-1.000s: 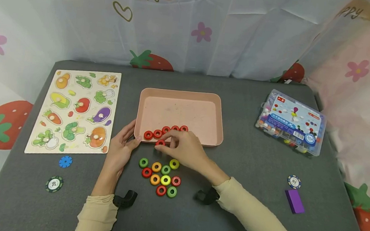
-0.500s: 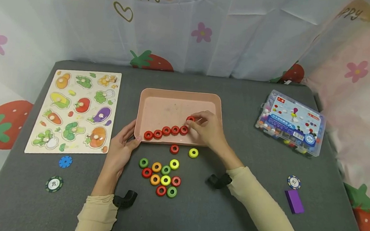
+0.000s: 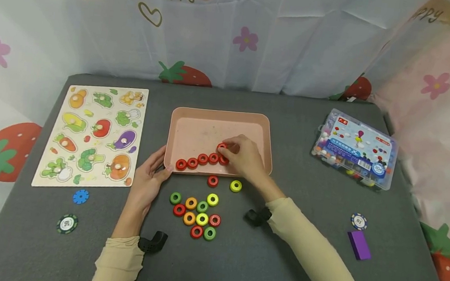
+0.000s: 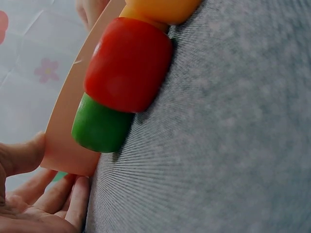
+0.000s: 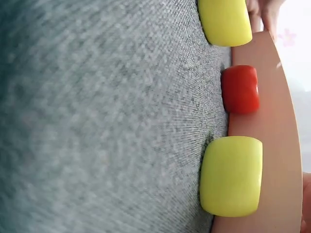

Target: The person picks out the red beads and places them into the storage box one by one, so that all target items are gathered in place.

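A shallow pink tray (image 3: 247,123) lies in the middle of the table. My left hand (image 3: 147,183) holds its near left corner, thumb at the front wall and fingers along the side; the left wrist view shows the thumb (image 4: 24,154) against the tray wall. Inside the tray, my right hand (image 3: 244,158) pinches a red ring (image 3: 222,146) just behind a slanting row of red rings (image 3: 203,158). The row's right end is partly covered by the fingers. Outside the front wall sit another red ring (image 3: 213,181) and a yellow ring (image 3: 236,186).
Several loose green, orange, yellow and red rings (image 3: 191,203) lie in front of the tray. A vegetable puzzle board (image 3: 86,145) is at left, with a blue disc (image 3: 81,196) and poker chip (image 3: 67,224) below. At right are a clear case (image 3: 356,148), another chip (image 3: 358,221) and a purple block (image 3: 359,245).
My right hand has left one red ring before the tray's front wall and moved into the tray, then slightly left, with a red ring pinched. The left hand has stayed put.
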`<action>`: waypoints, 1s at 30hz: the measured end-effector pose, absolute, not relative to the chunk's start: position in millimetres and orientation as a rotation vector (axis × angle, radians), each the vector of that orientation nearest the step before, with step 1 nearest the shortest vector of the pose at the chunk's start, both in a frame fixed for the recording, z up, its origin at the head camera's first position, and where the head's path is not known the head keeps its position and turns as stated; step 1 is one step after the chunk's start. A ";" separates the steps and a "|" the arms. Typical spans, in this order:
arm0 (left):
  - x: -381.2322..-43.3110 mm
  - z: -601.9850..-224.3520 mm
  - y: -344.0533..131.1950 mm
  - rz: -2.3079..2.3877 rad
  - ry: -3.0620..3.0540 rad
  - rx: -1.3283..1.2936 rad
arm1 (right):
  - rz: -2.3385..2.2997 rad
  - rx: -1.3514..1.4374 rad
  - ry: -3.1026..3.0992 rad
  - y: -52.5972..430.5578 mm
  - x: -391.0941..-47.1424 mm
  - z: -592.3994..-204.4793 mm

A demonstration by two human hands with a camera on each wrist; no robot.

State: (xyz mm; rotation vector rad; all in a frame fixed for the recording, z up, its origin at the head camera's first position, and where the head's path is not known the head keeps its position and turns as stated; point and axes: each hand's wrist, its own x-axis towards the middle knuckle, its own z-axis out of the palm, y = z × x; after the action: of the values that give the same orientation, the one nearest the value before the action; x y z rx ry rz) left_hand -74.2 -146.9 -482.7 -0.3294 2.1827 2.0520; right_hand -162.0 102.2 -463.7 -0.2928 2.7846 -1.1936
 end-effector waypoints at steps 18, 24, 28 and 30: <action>-74.4 -481.1 -146.5 2.059 2.195 -0.324 | -1.463 -0.711 2.631 126.2 -109.9 -446.4; -74.7 -481.8 -146.8 2.051 2.202 -0.329 | -1.262 -0.759 2.608 123.2 -91.9 -454.1; -74.5 -482.1 -146.6 2.047 2.201 -0.331 | -1.252 -0.785 2.622 121.7 -89.5 -455.4; -74.4 -482.1 -146.4 2.050 2.199 -0.329 | -1.246 -0.786 2.620 121.3 -89.2 -454.7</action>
State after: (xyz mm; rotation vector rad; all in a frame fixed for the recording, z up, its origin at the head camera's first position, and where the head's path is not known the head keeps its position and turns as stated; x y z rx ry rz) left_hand -74.4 -146.4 -482.1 -0.3294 2.1988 2.0501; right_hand -89.2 121.3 -454.7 -0.7865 2.6202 -1.2458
